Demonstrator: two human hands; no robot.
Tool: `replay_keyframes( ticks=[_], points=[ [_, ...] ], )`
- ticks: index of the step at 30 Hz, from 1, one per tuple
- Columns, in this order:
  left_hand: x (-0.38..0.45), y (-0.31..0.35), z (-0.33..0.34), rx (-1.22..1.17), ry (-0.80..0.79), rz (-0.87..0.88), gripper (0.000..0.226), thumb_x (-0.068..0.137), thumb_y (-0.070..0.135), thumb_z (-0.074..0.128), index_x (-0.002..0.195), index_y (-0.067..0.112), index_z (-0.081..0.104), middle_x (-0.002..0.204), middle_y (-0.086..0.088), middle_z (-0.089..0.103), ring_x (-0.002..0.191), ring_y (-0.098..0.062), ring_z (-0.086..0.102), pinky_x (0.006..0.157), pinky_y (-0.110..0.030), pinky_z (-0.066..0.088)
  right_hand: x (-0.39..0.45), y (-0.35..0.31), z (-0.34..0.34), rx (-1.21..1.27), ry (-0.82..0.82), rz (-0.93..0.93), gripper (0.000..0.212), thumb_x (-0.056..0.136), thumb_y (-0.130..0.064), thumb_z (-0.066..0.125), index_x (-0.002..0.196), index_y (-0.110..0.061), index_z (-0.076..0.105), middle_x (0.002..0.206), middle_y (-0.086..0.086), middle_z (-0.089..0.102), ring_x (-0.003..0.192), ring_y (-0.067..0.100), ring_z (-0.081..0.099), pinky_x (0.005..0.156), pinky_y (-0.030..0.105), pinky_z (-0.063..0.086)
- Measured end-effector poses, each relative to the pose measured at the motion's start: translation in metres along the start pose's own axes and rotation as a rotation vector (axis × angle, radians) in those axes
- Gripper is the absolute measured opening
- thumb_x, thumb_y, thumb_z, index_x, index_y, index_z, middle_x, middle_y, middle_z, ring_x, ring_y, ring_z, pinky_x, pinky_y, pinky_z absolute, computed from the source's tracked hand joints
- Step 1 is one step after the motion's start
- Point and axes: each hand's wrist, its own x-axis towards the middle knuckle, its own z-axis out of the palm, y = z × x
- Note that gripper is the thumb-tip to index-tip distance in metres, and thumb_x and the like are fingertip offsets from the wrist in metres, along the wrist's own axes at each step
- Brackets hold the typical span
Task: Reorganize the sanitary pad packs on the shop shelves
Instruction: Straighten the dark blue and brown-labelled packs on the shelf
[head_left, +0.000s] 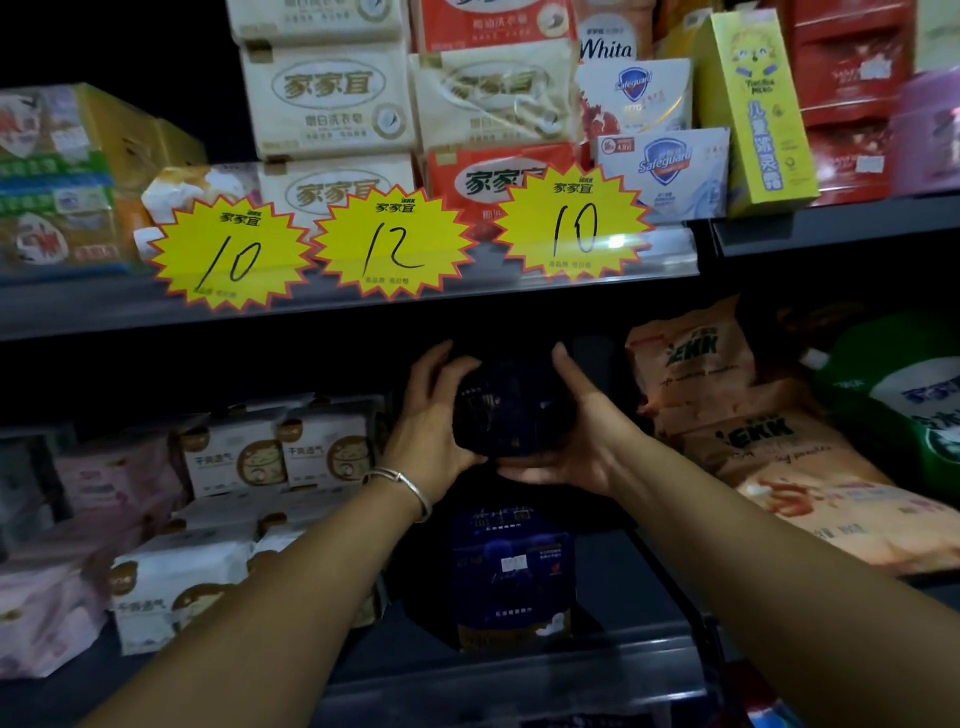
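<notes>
We are clamping a dark pad pack (501, 410) between left hand (434, 415) and right hand (582, 431), each grip curled around one side, steadying it above the navy pack (511, 566).

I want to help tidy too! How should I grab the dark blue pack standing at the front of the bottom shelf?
Probably take the dark blue pack by its two narrow sides, one of your hands on each, coming straight in from the front. It stands upright facing out with some room either side. The left hand and right hand hold the dark pack above it the same way.
</notes>
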Motion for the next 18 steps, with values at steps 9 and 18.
replay_keyframes(
  ticks=[9, 18],
  points=[
    [0.002, 0.014, -0.007, -0.789, 0.032, -0.725, 0.040, 0.084, 0.006, 0.061, 0.117, 0.027, 0.052, 0.114, -0.001, 0.060, 0.090, -0.006, 0.057, 0.071, -0.018, 0.047, 0.012, 0.019, -0.017, 0.038, 0.081, -0.224, 0.067, 0.068, -0.025, 0.073, 0.129, -0.006, 0.052, 0.117, 0.021, 0.064, 0.099, 0.034, 0.064, 0.074, 0.039, 0.056],
    [-0.001, 0.004, -0.009, -1.026, -0.109, -0.918, 0.046, 0.087, -0.003, 0.055, 0.131, 0.012, 0.048, 0.118, -0.008, 0.059, 0.097, -0.021, 0.059, 0.089, -0.041, 0.050, 0.019, 0.012, -0.024, -0.061, -0.031, -0.295, 0.069, 0.065, -0.015, 0.073, 0.130, -0.010, 0.052, 0.110, 0.013, 0.068, 0.089, 0.027, 0.069, 0.070, 0.037, 0.057]
  ],
)
